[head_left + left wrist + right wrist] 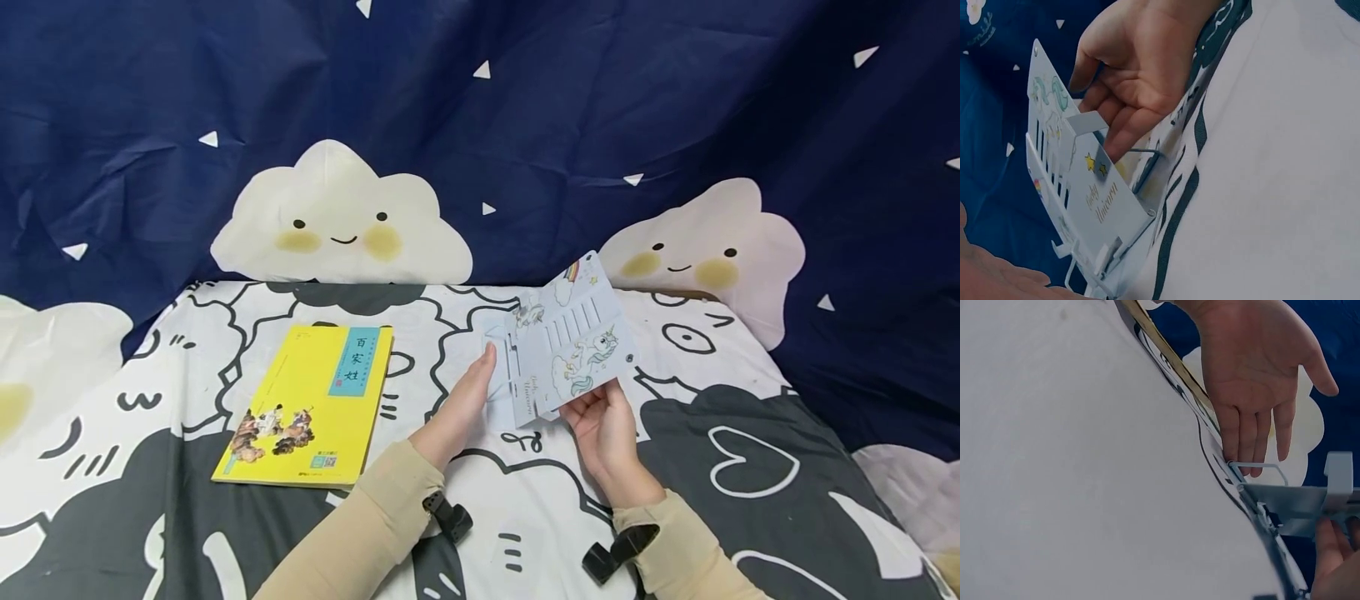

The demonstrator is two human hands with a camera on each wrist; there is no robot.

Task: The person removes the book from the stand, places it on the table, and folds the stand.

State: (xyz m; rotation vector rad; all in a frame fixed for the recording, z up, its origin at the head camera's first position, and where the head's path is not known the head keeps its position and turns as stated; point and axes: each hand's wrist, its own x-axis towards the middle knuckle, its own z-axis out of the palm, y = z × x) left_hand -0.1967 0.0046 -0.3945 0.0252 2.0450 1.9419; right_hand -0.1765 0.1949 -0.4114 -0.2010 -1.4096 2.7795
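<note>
A pale blue metal book stand (577, 333) with unicorn and rainbow prints, slots and wire supports is tilted above the bed cover. My right hand (603, 429) holds it at its near right edge, fingers curled behind the plate, as the left wrist view shows. At the stand's left side is my left hand (461, 408); in the right wrist view the left hand's fingers (1246, 434) are straight, their tips at the wire support (1260, 465). Some of the left fingers are hidden from the head view. To the left lies a yellow book (300, 408), cover up.
A white and dark grey cartoon-print cloth (517, 533) covers the flat surface. Behind it hangs a navy curtain (555, 133) with smiling clouds and small white triangles. Both wrists wear a black camera strap (450, 517).
</note>
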